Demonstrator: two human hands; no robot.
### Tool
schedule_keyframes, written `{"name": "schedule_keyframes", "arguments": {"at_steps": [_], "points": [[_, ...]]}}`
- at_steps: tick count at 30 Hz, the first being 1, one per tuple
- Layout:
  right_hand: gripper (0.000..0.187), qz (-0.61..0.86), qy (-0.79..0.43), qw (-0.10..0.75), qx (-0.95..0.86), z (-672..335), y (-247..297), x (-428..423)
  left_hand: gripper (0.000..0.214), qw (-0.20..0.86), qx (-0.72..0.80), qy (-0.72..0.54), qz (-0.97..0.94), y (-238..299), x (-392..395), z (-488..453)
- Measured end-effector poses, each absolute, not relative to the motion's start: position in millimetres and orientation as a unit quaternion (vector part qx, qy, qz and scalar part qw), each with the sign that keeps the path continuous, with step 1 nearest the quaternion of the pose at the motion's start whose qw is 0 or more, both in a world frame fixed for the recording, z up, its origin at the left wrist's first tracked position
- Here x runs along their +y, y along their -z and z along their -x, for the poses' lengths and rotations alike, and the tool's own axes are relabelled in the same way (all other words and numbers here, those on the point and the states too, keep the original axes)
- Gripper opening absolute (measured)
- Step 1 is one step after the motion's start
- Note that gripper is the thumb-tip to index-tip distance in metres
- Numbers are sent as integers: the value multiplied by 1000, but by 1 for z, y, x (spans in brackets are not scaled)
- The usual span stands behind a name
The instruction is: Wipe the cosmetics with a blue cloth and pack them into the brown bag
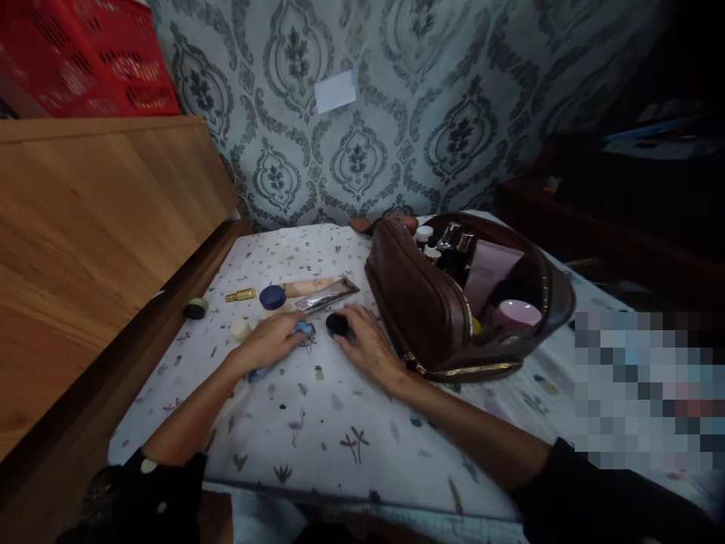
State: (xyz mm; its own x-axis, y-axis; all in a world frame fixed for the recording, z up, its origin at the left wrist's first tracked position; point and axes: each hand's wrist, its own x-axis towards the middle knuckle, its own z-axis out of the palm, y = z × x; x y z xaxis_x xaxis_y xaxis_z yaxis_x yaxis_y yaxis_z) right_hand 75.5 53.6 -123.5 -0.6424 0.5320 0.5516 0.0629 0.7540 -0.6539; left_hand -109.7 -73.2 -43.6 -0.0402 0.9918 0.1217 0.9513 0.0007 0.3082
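Observation:
My left hand (272,338) is closed on a crumpled light-blue cloth (303,328), part of which shows below the palm. My right hand (367,344) has its thumb and fingers round a small container with a round black lid (337,325), low over the patterned tablecloth or resting on it. Beyond my hands lie a shiny silver-brown tube (327,295), a peach-coloured tube (306,287), a jar with a dark blue lid (273,297) and a small gold vial (241,295). A cream-coloured round lid or jar (240,330) sits just left of my left hand.
An unzipped brown leather bag (419,295) stands at the right, holding a pink tube (490,268), a pink-lidded jar (518,313) and several bottles. A dark round jar (195,308) is at the left edge, beside a wooden cabinet (102,196). A patterned wall rises behind.

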Motion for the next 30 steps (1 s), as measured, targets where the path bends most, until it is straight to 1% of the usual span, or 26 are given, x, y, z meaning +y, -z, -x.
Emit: {"name": "schedule_keyframes", "arguments": {"at_steps": [2, 4, 7, 10, 14, 18, 20, 22, 24, 26, 30], "points": [[31, 148, -271, 402, -862, -80, 115, 48, 20, 100, 697, -157, -693, 44, -74, 105], [31, 103, -236, 395, -882, -85, 108, 41, 19, 138, 688, -174, -691, 46, -74, 101], [35, 74, -211, 342, -913, -89, 103, 33, 20, 200, 667, -213, -685, 51, -71, 98], [30, 94, -200, 304, -927, -88, 106, 31, 21, 232, 653, -251, -676, 54, -71, 99], [18, 107, -179, 298, -931, -86, 110, 34, 28, 193, 669, -324, -641, 56, -79, 106], [20, 111, -170, 289, -935, -87, 111, 34, 10, 131, 703, -331, -616, 58, -86, 108], [21, 108, -169, 284, -938, -87, 111, 34, 4, 89, 713, -321, -617, 60, -89, 105], [18, 104, -171, 282, -938, -88, 110, 34, 5, 40, 709, -312, -631, 62, -94, 99], [16, 99, -178, 281, -938, -88, 110, 35, 7, 0, 695, -301, -653, 64, -102, 93], [16, 92, -186, 283, -937, -88, 110, 35, 9, -17, 678, -281, -679, 66, -115, 89], [16, 84, -185, 295, -934, -87, 112, 34, 22, -51, 662, -175, -727, 73, -140, 89]]}}
